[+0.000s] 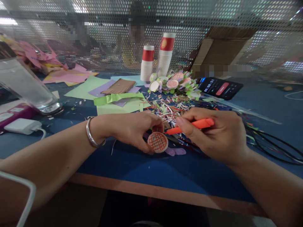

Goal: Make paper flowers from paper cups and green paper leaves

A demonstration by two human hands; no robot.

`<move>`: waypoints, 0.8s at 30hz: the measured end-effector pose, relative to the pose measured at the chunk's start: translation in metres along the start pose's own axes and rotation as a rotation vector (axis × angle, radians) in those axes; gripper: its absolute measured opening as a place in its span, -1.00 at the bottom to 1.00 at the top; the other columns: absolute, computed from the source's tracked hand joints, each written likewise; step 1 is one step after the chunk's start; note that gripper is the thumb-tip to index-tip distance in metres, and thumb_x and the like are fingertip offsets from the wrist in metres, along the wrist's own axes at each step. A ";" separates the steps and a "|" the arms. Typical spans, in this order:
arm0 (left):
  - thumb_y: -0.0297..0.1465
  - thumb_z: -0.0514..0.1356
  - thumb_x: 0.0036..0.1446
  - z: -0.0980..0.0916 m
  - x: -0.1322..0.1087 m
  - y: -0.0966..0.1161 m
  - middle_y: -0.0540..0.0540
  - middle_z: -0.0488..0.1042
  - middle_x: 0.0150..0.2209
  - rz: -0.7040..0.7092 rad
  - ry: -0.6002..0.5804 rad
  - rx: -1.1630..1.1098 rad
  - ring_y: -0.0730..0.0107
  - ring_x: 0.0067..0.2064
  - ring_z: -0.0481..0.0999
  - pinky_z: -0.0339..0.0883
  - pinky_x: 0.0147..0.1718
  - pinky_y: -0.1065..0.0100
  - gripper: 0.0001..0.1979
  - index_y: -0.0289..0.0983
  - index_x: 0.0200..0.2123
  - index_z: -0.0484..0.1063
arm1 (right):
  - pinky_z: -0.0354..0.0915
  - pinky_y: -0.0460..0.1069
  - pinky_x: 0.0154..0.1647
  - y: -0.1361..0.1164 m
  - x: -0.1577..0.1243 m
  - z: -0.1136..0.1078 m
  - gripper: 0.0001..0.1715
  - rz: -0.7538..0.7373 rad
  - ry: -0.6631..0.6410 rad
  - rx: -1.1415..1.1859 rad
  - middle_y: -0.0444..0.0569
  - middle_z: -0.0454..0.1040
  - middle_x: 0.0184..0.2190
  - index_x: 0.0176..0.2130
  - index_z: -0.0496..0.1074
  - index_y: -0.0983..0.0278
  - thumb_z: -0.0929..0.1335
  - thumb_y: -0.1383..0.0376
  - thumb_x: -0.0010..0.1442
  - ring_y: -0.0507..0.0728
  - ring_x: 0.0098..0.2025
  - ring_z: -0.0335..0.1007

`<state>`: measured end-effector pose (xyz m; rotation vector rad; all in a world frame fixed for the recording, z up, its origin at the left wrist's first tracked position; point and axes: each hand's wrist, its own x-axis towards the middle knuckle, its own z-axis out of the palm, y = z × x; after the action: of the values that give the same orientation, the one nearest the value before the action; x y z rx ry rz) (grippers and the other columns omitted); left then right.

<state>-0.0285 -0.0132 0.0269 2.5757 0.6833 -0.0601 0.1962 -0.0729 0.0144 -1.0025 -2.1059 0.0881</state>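
My left hand (133,129) pinches a small round paper-cup base (157,142) with an orange grid drawn on it, held just above the blue table (132,164). A silver bangle (91,134) sits on that wrist. My right hand (217,134) grips an orange marker (194,125), its tip pointing left at the disc's upper edge. Under the disc lie purple paper pieces (176,152).
A pile of finished paper flowers (175,83) and paper scraps (168,108) lies behind my hands. Stacked red-and-white cups (165,56), a phone showing a timer (219,87), coloured sheets (94,88), a glass (26,85), a charger (22,126) and black cables (272,145) surround them. A mesh screen stands at the back.
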 end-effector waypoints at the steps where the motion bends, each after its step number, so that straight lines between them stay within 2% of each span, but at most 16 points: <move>1: -0.26 0.43 0.00 0.000 0.000 0.000 -0.10 0.53 -0.06 0.000 0.000 0.005 0.22 -0.05 0.50 0.32 -0.10 0.33 -0.51 -0.27 -0.01 0.45 | 0.15 -0.06 -0.57 -0.001 0.000 0.000 -0.61 -0.007 -0.018 0.013 -0.18 0.41 -0.61 -0.52 0.35 0.20 0.37 0.32 0.36 -0.03 -0.60 0.21; 5: -0.26 0.43 0.00 0.000 0.000 -0.001 -0.11 0.53 -0.05 0.015 0.014 -0.006 0.21 -0.05 0.50 0.32 -0.09 0.31 -0.52 -0.26 -0.03 0.45 | 0.13 -0.09 -0.59 -0.002 0.002 0.003 -0.64 -0.026 -0.059 0.084 -0.21 0.36 -0.61 -0.52 0.34 0.21 0.37 0.38 0.31 -0.05 -0.60 0.18; 12: -0.25 0.44 -0.01 0.001 0.001 -0.001 -0.10 0.51 -0.12 0.025 0.023 0.001 0.22 -0.11 0.47 0.30 -0.14 0.29 -0.58 -0.26 -0.12 0.43 | 0.12 -0.10 -0.58 -0.001 0.001 0.006 -0.66 -0.047 -0.125 0.139 -0.23 0.34 -0.62 -0.50 0.38 0.23 0.36 0.38 0.33 -0.06 -0.61 0.17; 24: -0.24 0.41 -0.01 0.000 0.001 0.000 -0.05 0.50 -0.21 0.034 0.019 -0.031 0.28 -0.20 0.43 0.25 -0.24 0.33 -0.64 -0.25 -0.20 0.41 | 0.11 -0.09 -0.57 -0.006 -0.001 0.006 -0.65 0.006 -0.178 0.192 -0.22 0.38 -0.60 -0.48 0.42 0.24 0.35 0.34 0.37 -0.06 -0.61 0.19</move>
<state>-0.0280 -0.0129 0.0266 2.5606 0.6415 -0.0140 0.1891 -0.0758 0.0121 -0.9141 -2.2057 0.3877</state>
